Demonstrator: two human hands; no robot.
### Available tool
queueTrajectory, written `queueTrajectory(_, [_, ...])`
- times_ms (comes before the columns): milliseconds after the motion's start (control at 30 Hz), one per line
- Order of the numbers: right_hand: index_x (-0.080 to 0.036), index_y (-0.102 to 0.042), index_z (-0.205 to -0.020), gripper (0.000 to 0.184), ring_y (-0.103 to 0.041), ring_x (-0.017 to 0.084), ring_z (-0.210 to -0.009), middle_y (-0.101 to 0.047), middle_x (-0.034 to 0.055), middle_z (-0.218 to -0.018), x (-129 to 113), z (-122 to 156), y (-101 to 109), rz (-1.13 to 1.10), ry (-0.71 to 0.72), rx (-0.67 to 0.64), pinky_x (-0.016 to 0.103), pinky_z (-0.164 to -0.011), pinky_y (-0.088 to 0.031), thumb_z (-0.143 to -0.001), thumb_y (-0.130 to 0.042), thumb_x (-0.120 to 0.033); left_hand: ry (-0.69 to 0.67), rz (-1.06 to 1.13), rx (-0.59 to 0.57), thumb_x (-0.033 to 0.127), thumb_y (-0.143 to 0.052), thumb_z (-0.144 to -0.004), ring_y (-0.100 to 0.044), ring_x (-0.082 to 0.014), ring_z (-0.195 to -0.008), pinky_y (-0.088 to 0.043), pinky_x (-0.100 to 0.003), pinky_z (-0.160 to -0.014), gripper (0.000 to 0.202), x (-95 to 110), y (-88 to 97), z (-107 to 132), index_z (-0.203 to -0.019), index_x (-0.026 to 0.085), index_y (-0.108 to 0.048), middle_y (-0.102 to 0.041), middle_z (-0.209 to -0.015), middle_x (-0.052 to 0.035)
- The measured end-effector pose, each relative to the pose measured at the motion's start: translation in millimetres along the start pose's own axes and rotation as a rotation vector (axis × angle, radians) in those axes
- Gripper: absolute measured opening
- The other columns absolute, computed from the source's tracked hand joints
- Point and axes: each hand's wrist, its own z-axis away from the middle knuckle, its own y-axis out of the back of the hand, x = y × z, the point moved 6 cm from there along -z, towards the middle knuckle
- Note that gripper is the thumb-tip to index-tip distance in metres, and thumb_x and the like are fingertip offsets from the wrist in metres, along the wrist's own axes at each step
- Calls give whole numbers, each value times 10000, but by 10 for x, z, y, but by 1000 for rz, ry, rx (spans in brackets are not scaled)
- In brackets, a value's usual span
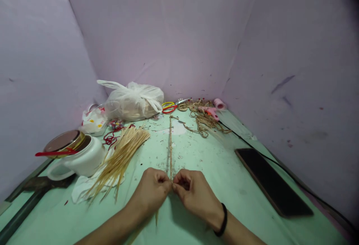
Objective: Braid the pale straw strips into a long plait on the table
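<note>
A thin tan braided cord (170, 144) runs straight from the far part of the table toward me. Its near end is pinched between the fingertips of my left hand (154, 191) and my right hand (195, 192), which meet side by side. Both hands are closed, thumbs against fingers. Loose straw-coloured strands (156, 218) hang out below my left hand. A black band (223, 220) circles my right wrist. To the left of my left hand lies a fanned bundle of dry straw strips (126, 151), partly on a white cloth (84, 188).
At left stand a white teapot (91, 159), a gold-rimmed lid (66, 140) and a dark hammer-like tool (25, 211). Toward the back are a white plastic bag (134, 101), scissors (171, 107), tangled twine (203, 120) and a pink glue gun (210, 112). A phone (272, 181) lies right.
</note>
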Motion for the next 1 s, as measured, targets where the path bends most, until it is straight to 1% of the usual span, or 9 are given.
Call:
queueTrajectory(133, [-154,-614,-597,134,-485,112,-508,-576,16,-533,-49,62,82,177,-45,48,207,-466,-312,-665,-525,-227,25,-9,29,183,-401,-541,-266,-70,-471,-190,-207,-432,116,-36,-51,7,-432,148,-416,-288,-441,43])
queueTrajectory(233, [-154,-606,-575,143,-505,120,-511,-595,25,-535,-73,109,80,201,-75,45,206,-461,-313,-660,-523,-233,45,29,34,159,-398,-517,-248,-63,-453,-179,-203,-422,116,-40,-70,10,-402,152,-394,-266,-419,48])
queueTrajectory(433, [-153,-586,-560,144,-469,86,-459,-557,-7,-492,-125,185,-36,169,49,-71,183,-423,-281,-646,-471,-160,201,295,-76,204,-424,-518,-213,-54,-319,-124,-210,-362,143,-77,-127,41,-382,159,-424,-298,-308,47])
queueTrajectory(567, [-149,-599,-557,129,-436,83,-472,-534,-11,-498,-104,169,-29,134,74,-173,192,-438,-277,-645,-510,-180,149,308,-75,167,-460,-458,-267,-50,-378,-167,-196,-387,59,-15,-79,36,-420,131,-487,-367,-360,44])
queueTrajectory(667, [-141,-594,-575,150,-438,90,-497,-534,0,-520,-63,86,92,4,-4,-103,202,-468,-308,-651,-565,-267,108,254,-63,169,-465,-467,-299,-56,-432,-202,-194,-422,90,6,-45,26,-472,112,-535,-403,-413,36])
queueTrajectory(767, [-142,-547,-661,173,-478,94,-535,-556,11,-595,-13,18,158,-328,-138,-15,213,-509,-356,-641,-586,-309,107,251,-68,209,-488,-503,-309,-61,-439,-214,-203,-434,122,4,-52,32,-507,106,-553,-414,-429,31])
queueTrajectory(867, [-162,-480,-744,276,-500,93,-508,-534,-14,-603,14,43,-47,-703,-325,-198,221,-495,-381,-569,-633,-311,98,265,-85,237,-502,-521,-336,-72,-445,-237,-210,-446,131,14,-76,40,-504,111,-535,-439,-435,17])
queueTrajectory(933, [-169,-463,-741,270,-448,71,-437,-475,-51,-523,31,74,-142,-745,-382,-253,195,-436,-338,-571,-625,-302,75,261,-87,250,-507,-534,-346,-76,-457,-248,-212,-457,138,27,-78,37,-498,117,-520,-441,-442,15])
queueTrajectory(1000, [-164,-473,-686,189,-338,42,-375,-390,-80,-439,68,71,-148,-634,-369,-217,170,-382,-240,-597,-597,-276,57,239,-81,247,-505,-540,-326,-70,-463,-237,-210,-455,133,28,-67,28,-495,122,-512,-418,-445,26])
